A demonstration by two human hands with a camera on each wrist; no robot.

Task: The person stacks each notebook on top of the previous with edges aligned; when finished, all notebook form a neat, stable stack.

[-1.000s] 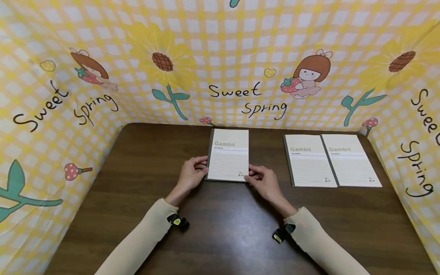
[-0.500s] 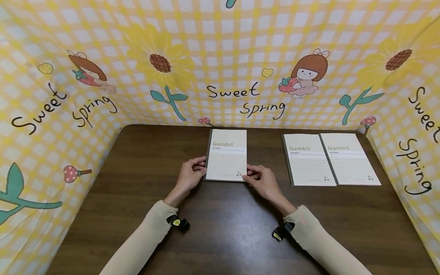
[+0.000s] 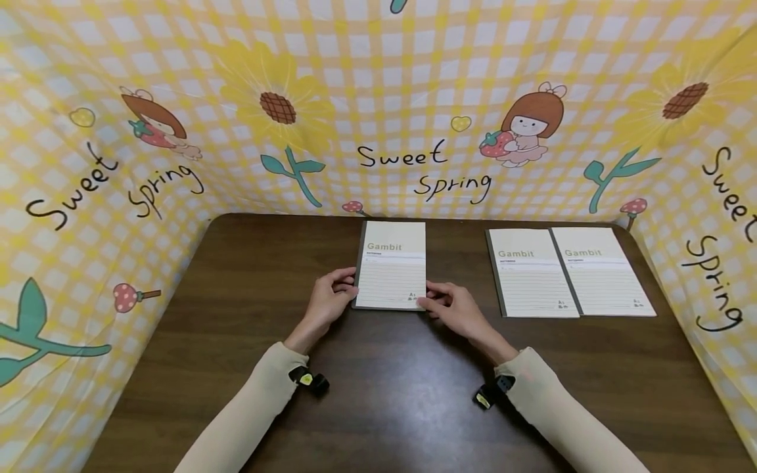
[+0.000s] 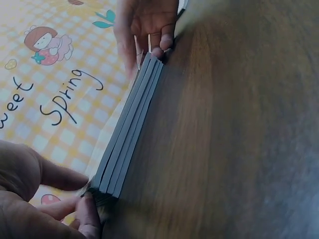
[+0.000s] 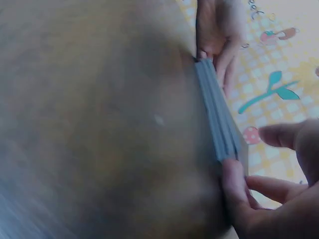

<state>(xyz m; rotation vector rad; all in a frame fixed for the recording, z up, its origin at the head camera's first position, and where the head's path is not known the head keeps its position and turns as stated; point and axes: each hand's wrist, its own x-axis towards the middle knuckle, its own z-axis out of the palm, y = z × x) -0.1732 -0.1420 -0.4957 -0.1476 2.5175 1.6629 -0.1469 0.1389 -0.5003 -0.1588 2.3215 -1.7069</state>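
A stack of notebooks (image 3: 391, 269), its white top cover printed "Gambit", lies at the far middle of the table. At its left side my left hand (image 3: 328, 299) grips the near corner with bent fingers and thumb. The right hand (image 3: 458, 309) does the same on the opposite side, thumb at the near right corner. From the left wrist, the stack's layered grey near edge (image 4: 127, 129) runs between both hands. In the right wrist view the layers (image 5: 217, 109) look slightly uneven, and one finger (image 5: 281, 135) stands off the stack.
Two more notebooks, one (image 3: 535, 276) beside the other (image 3: 603, 272), lie at the right of the brown wooden table (image 3: 390, 394). A yellow checked cloth (image 3: 402, 85) hangs behind the table and along both sides.
My right wrist has shifted slightly to the right. Both hands stay at the sides of the stack, which has hardly moved.
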